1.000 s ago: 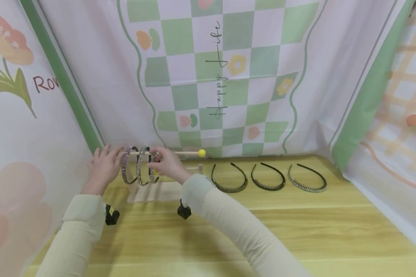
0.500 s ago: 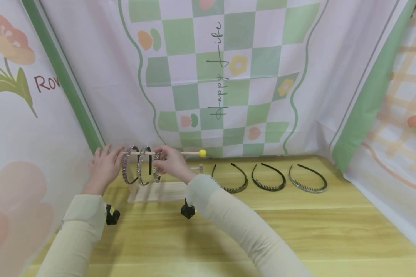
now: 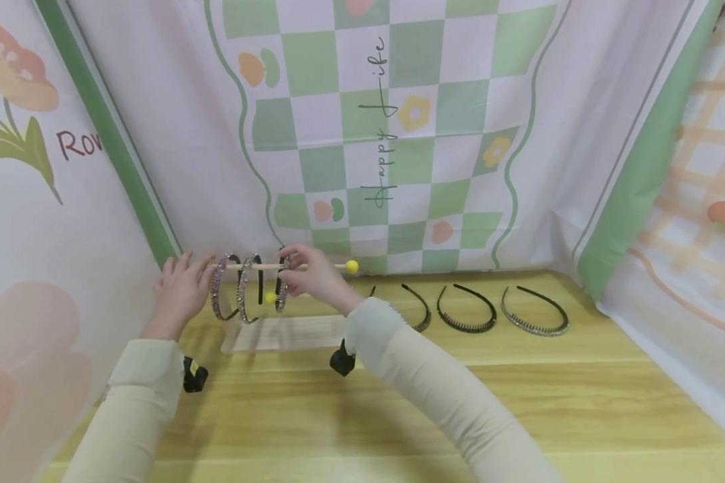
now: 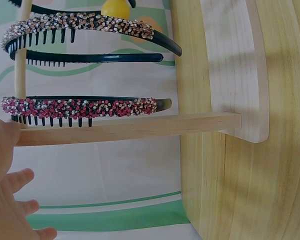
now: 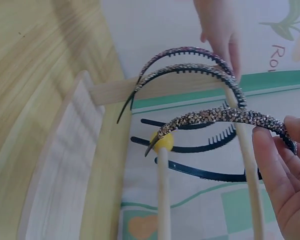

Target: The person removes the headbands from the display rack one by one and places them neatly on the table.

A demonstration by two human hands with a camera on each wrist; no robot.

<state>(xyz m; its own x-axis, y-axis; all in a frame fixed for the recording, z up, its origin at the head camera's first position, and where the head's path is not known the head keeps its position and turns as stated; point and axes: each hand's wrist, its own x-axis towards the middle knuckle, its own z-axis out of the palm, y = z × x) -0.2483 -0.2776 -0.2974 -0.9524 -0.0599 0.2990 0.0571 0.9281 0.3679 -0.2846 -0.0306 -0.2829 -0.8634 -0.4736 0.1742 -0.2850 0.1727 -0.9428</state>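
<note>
A wooden headband stand has a top rod (image 3: 268, 266) tipped by a yellow ball (image 3: 352, 267). Near the rod's left end hang a pink-studded headband (image 4: 90, 106) and a silver-studded headband (image 3: 242, 292). My right hand (image 3: 317, 276) pinches another glittery headband (image 5: 215, 116) between thumb and fingers, further right along the rod. In the right wrist view its black band loops around the rod. My left hand (image 3: 182, 288) rests at the rod's left end, against the top of the wooden upright (image 4: 130, 131), its other fingers spread loosely.
On the wooden table to the right lie three toothed headbands: a left one (image 3: 424, 324) partly behind my right sleeve, a middle one (image 3: 468, 327) and a right one (image 3: 538, 330). A lower wooden rod (image 5: 163, 195) ends in another yellow ball (image 3: 270, 297). Curtains (image 3: 314, 121) stand behind.
My right hand has moved right along the rod, bringing the pinched headband with it, away from the other two. The left hand has stayed in place.
</note>
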